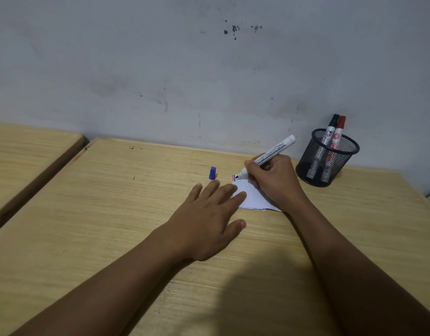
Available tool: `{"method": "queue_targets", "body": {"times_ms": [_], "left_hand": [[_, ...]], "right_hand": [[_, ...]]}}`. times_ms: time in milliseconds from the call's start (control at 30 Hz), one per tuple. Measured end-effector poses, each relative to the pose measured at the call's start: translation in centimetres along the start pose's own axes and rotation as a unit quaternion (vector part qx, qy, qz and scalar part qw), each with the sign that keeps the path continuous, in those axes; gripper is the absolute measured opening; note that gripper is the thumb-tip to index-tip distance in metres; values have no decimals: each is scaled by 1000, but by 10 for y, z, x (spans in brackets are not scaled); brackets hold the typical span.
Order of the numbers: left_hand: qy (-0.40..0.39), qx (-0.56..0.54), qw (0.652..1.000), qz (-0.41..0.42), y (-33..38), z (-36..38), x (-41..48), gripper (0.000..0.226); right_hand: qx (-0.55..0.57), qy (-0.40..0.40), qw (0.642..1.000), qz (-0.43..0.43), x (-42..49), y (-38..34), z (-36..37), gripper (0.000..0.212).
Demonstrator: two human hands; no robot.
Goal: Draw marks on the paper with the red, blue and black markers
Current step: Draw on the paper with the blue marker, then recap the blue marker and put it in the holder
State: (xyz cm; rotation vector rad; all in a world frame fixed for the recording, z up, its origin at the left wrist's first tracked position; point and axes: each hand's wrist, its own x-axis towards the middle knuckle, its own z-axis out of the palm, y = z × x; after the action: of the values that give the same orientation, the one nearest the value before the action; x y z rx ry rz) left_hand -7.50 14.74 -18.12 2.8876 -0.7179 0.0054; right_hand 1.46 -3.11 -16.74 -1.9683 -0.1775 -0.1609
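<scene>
A small white paper (pixel 251 196) lies on the wooden table (pixel 112 214), with a short red mark (pixel 234 177) at its far left corner. My right hand (pixel 274 178) grips an uncapped blue marker (pixel 273 152), whose dark tip touches the paper just beside the red mark. My left hand (pixel 209 214) lies flat with spread fingers, its fingertips pressing the paper's left edge. The blue cap (pixel 212 173) stands on the table left of the paper. The black marker (pixel 330 130) and the red marker (pixel 339 132) stand capped in a mesh cup.
The black mesh pen cup (pixel 326 157) stands at the back right near the grey wall (pixel 209 69). A second wooden table (pixel 22 161) adjoins on the left, with a gap between them.
</scene>
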Motion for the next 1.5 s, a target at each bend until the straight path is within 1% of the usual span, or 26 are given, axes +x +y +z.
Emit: {"method": "queue_targets", "body": {"times_ms": [100,167,200,233,267,300,333,400,467,500,567,633,700,733,800,833,867,900,933,1033,1167,1367,1433,1500], "left_hand": [[46,-6,999,14,0,-1,-2,61],[73,-42,996,-1,4,0,-2,59],[103,-70,992,-19,5,-1,-2,58],[151,-91,984,-41,4,-2,-1,56],[203,-91,973,-67,2,-4,2,52],[237,-73,964,-102,-2,-7,7,50],[244,-52,958,-141,-6,-11,13,48],[206,-27,959,-195,-16,-21,27,47],[158,-26,965,-206,-23,-30,36,37],[147,-27,968,-202,-25,-34,38,31],[150,-25,969,-197,-27,-45,34,24],[158,-47,965,-202,-25,-55,25,19],[167,-124,954,-217,-22,-66,16,13],[171,-190,941,-222,-18,-72,11,11],[194,-349,896,-192,-8,-88,1,6],[206,-412,872,-167,-1,-97,-6,2],[213,-451,855,-144,8,-107,-12,4],[215,-474,845,-122,16,-117,-17,9],[216,-482,843,-102,24,-126,-21,13],[220,-485,845,-54,46,-150,-31,15],[223,-474,852,-16,68,-172,-40,16],[202,-385,900,33,93,-202,-44,17],[233,-326,915,46,101,-211,-40,17],[294,-236,925,48,108,-215,-36,17]], "right_hand": [[117,41,992,12,-2,-6,-9,20],[183,70,980,15,-2,-11,-16,21],[208,83,975,15,-1,-16,-18,20],[228,93,969,13,-2,-21,-21,18],[240,97,966,8,-4,-26,-22,16],[244,96,965,2,-6,-30,-24,15],[240,94,966,-2,-8,-33,-26,14],[234,89,968,-5,-15,-40,-29,14],[235,88,968,-2,-24,-46,-33,15],[232,88,969,-3,-28,-48,-36,17],[214,86,973,-9,-39,-56,-42,21],[202,84,976,-14,-49,-66,-48,24],[202,83,976,-16,-58,-79,-55,24],[206,82,975,-17,-62,-86,-58,23],[213,76,974,-22,-69,-103,-61,20],[215,75,973,-25,-72,-111,-63,20],[215,74,973,-29,-75,-119,-64,20],[214,73,973,-35,-77,-126,-65,21],[213,70,974,-41,-81,-133,-67,21],[220,65,972,-61,-92,-154,-73,22],[226,57,969,-81,-110,-176,-84,21],[198,37,973,-114,-129,-199,-110,24],[186,43,974,-119,-133,-204,-118,27],[190,64,974,-110,-134,-208,-123,27]]}}
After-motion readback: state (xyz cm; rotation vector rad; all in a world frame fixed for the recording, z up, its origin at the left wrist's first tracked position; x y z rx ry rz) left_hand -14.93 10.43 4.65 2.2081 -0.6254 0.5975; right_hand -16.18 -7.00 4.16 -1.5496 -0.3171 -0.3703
